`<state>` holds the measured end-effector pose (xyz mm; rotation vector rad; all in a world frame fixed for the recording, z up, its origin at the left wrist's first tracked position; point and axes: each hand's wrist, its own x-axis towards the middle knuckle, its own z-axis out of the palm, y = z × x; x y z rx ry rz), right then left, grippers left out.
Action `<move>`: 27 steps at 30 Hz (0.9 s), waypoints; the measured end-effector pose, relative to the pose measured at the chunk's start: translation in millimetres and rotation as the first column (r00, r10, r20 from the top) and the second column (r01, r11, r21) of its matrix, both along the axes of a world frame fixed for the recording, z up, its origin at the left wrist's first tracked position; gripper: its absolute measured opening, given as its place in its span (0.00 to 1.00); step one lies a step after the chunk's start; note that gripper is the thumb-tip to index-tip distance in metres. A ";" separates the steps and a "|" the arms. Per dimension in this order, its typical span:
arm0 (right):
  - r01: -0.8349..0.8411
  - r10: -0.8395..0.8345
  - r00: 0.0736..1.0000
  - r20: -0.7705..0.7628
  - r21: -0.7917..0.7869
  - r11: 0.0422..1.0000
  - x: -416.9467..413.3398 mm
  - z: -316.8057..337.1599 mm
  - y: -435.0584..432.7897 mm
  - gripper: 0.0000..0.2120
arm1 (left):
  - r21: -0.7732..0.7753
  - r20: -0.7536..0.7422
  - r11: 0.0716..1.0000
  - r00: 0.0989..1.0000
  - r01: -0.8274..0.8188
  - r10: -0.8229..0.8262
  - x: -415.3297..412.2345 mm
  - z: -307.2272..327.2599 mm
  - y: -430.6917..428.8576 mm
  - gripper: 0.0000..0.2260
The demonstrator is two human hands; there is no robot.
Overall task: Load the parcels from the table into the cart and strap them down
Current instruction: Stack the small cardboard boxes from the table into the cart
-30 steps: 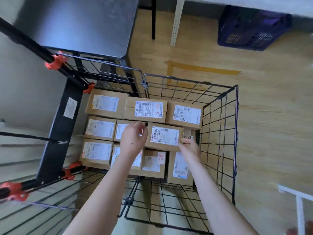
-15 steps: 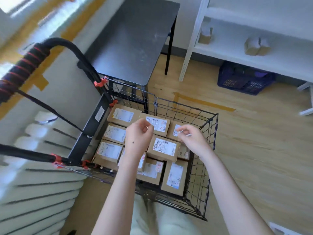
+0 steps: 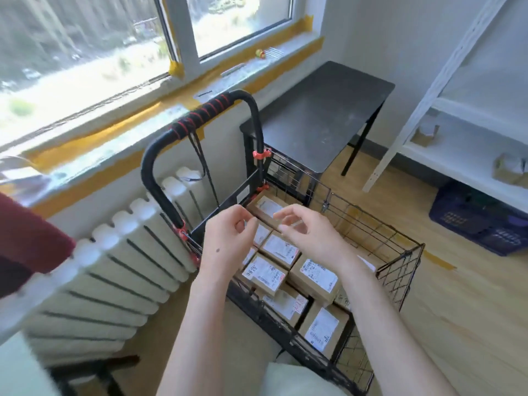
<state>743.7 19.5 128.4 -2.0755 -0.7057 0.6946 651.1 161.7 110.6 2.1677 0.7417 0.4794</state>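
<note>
A black wire cart point(image 3: 400, 270) stands on the floor, filled with several brown cardboard parcels point(image 3: 314, 277) bearing white labels. Its black handle point(image 3: 200, 115) rises on the far left, wound with a black and red strap whose loose ends hang down point(image 3: 205, 170). My left hand point(image 3: 225, 241) and my right hand point(image 3: 305, 230) hover side by side above the parcels near the handle end. Both have fingers curled and apart, holding nothing that I can see. The dark table point(image 3: 323, 115) behind the cart has a bare top.
A white radiator point(image 3: 114, 270) runs under the window to the left of the cart. White shelving point(image 3: 445, 138) with small boxes stands at the right, a blue crate point(image 3: 480, 221) beneath it. Wooden floor lies right of the cart.
Both hands have lifted off the top parcel and risen above the cart. My view has swung up, so the cart handle, window and radiator now show.
</note>
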 end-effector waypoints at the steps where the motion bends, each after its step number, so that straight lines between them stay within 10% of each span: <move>1: -0.032 0.032 0.999 0.000 0.006 0.999 -10.0 5.6 7.8 0.08 | 0.002 0.015 1.000 1.000 -0.027 0.027 -14.4 4.6 4.5 0.06; 16: -0.477 0.473 0.878 0.074 0.198 0.856 -244.6 34.4 87.1 0.08 | 0.145 0.106 0.892 0.903 -0.429 0.417 -318.1 60.2 18.5 0.06; 27: -0.791 0.788 0.604 0.121 0.208 0.575 -427.7 52.6 125.9 0.07 | 0.082 0.161 0.642 0.645 -0.763 0.747 -504.6 73.0 -20.6 0.04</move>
